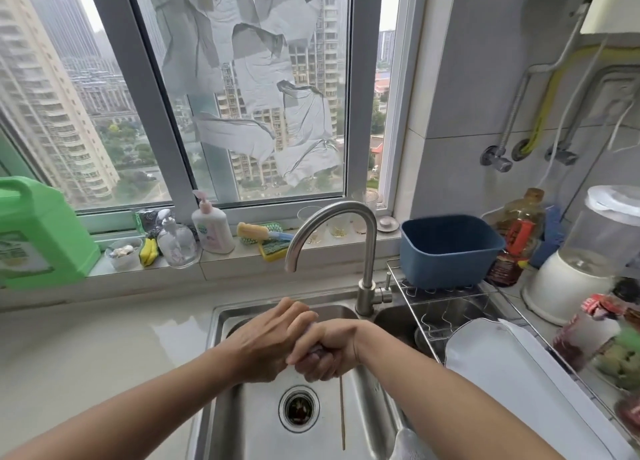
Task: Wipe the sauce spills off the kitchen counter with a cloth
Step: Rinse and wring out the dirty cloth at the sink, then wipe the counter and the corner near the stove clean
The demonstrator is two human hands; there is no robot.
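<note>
cloth: small pale wet cloth (317,350), mostly hidden, bunched between both hands over the steel sink basin (249,421)
right hand (327,350): fisted tight around it
left hand (268,342): fingers wrapped over the same bundle
handling: likely soft, light, slippery when soaked; grip the bunched middle
surface: pale counter (104,349) at left, no spills visible

Two hands are counted, left hand (263,342) and right hand (325,352). One faucet (332,231), one drain (299,408), one blue tub (450,252), one green jug (38,231), one blender (585,252). Two pump bottles are seen: clear (176,245) and white (212,229). Three glasses (341,224) are counted on the sill.
</note>
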